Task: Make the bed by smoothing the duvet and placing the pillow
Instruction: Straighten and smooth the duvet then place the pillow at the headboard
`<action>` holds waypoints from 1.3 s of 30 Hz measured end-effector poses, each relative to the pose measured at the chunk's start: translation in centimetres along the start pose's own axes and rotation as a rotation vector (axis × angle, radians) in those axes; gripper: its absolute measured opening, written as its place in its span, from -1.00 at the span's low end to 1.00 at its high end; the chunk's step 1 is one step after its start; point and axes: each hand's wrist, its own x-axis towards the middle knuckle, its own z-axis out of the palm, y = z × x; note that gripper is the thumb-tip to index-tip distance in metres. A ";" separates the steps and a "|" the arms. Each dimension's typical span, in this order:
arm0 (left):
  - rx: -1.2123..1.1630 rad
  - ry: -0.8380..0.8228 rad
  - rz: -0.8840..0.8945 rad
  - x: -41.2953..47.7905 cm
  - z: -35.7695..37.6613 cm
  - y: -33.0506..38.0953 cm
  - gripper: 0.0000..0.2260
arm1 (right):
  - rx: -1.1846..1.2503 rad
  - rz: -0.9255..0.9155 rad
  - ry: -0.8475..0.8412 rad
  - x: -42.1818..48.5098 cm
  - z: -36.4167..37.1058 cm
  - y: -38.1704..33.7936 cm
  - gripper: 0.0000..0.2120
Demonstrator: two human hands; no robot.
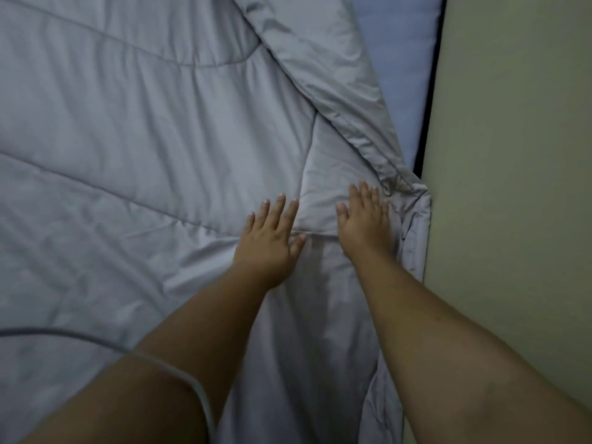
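Nearest the camera, a bare knee point(128, 402) is seen resting on the grey duvet point(128, 155), which is spread over the bed with its folded-back edge point(336, 91) lying beside the wall point(512, 155). Both the left hand point(269, 241) and the right hand point(365, 225) are pressed flat and open on the fabric, slightly apart, gripping nothing. Fresh creases could be pushed toward the bunched corner point(416, 219) if the strokes are uneven; no pillow, label or writing can be seen.
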 end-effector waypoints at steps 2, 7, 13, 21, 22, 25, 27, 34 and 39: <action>-0.018 0.006 -0.003 -0.5 -2.6 -0.5 -0.45 | 0.030 -0.018 -0.008 -1.3 -1.3 -2.8 -0.52; -0.005 0.019 0.014 -2.2 -9.7 -4.6 -0.46 | 0.051 -0.045 -0.032 -4.5 -4.6 -10.6 -0.53; 0.075 0.008 0.055 -4.1 -18.7 -13.1 -0.46 | 0.058 -0.006 -0.051 -7.1 -7.4 -22.7 -0.52; 0.219 0.042 0.074 -8.7 -30.9 -24.2 -0.46 | 0.111 -0.074 -0.048 -10.3 -11.5 -38.7 -0.51; 0.217 0.060 0.064 -9.2 -32.1 -25.1 -0.45 | 0.108 -0.093 -0.043 -10.5 -12.1 -40.2 -0.51; 0.208 0.108 0.024 -10.9 -35.1 -27.3 -0.45 | 0.105 -0.141 -0.042 -11.0 -13.7 -44.3 -0.50; 0.213 0.131 0.000 -12.4 -36.9 -28.6 -0.44 | 0.092 -0.182 -0.046 -11.5 -14.6 -47.0 -0.50; 0.256 0.200 -0.054 -16.8 -45.0 -34.7 -0.44 | 0.044 -0.319 -0.026 -13.8 -18.0 -57.1 -0.49; 0.233 0.256 -0.071 -16.3 -50.3 -41.7 -0.44 | 0.034 -0.358 0.021 -12.8 -18.7 -66.4 -0.49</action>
